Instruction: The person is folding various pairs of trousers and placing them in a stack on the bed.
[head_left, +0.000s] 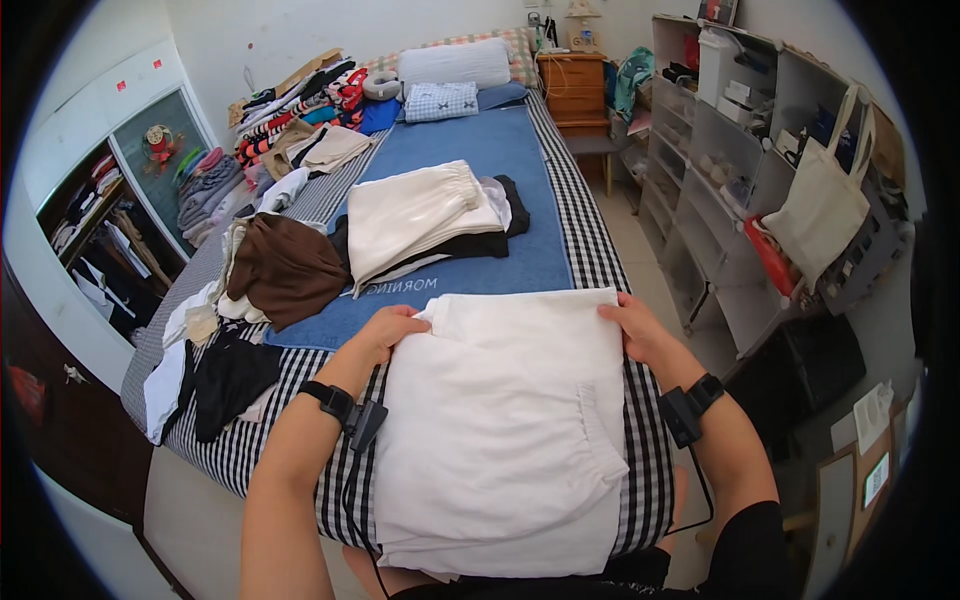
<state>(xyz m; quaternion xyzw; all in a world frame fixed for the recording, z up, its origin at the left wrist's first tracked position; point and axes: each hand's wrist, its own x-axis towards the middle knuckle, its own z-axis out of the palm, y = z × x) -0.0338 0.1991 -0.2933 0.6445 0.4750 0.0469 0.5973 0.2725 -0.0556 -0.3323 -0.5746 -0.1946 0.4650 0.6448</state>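
Note:
White trousers with a gathered elastic waistband (502, 442) lie folded in front of me at the bed's near edge. My left hand (394, 328) grips their far left corner between thumb and fingers. At the far right corner, my right hand (632, 324) pinches the fabric the same way. The elastic waistband lies slanted on the right side of the bundle. Beyond my hands, a stack topped by folded cream trousers (420, 214) rests on a blue towel-like mat (495, 150). Left of that stack is a crumpled brown garment (285, 262).
Black and white garments (232, 379) lie along the left of the checked bedspread (600, 247). Piled clothes (307, 112) stand at the far left, near a pillow (454, 64). Clear plastic storage cubes (720, 172) line the right wall, with a canvas tote bag (814, 202) hanging there.

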